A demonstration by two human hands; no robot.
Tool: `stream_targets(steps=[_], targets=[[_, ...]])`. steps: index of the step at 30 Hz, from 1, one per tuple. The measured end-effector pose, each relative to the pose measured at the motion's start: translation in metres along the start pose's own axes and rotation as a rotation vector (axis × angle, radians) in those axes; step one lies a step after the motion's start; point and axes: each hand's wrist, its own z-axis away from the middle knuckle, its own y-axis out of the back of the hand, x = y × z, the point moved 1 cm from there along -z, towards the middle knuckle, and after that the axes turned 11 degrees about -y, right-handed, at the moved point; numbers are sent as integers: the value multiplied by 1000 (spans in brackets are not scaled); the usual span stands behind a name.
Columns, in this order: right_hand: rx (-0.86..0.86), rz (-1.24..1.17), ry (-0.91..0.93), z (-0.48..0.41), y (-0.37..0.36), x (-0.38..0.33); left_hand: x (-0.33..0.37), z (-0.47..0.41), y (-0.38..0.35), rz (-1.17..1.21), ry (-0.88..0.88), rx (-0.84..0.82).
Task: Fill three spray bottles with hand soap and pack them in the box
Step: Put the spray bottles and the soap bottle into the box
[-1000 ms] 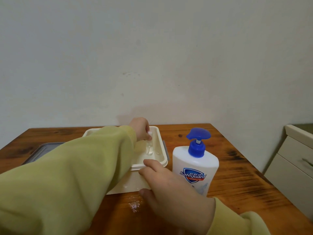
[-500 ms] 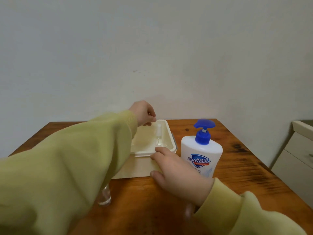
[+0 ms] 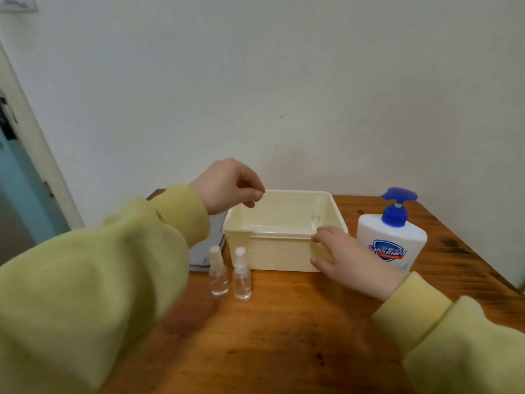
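A cream plastic box (image 3: 279,255) stands on the wooden table (image 3: 284,342). One small clear spray bottle (image 3: 316,215) lies inside it against the right wall. Two more clear spray bottles (image 3: 218,273) (image 3: 241,276) stand upright on the table just in front of the box's left corner. My left hand (image 3: 227,185) hovers above the box's back left corner, fingers curled and holding nothing. My right hand (image 3: 348,260) grips the box's front right corner, fingers on the rim and thumb on the front wall. The white hand soap pump bottle (image 3: 391,243) with a blue pump stands right of the box.
A grey lid (image 3: 206,251) lies flat to the left of the box, partly behind my left sleeve. The wall runs close behind the table. The table's right edge is just past the soap bottle.
My left hand let go of the spray bottle inside the box and lifted up and left, out of it. The view pulled back, bringing the two standing bottles into sight. My right hand stays on the box.
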Motion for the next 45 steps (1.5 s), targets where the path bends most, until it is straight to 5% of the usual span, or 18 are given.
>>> stream_targets(steps=[15, 25, 40, 45], targets=[[18, 25, -35, 1, -2, -2, -55, 65, -19, -148, 215, -246], [27, 1, -32, 1, -3, -1, -61, 67, -26, -188, 208, -263], [25, 15, -36, 2, -1, -4, 0, 2, 53, -130, 31, 130], [21, 4, -20, 4, -1, -3, 4, -42, 28, -142, -26, 80]])
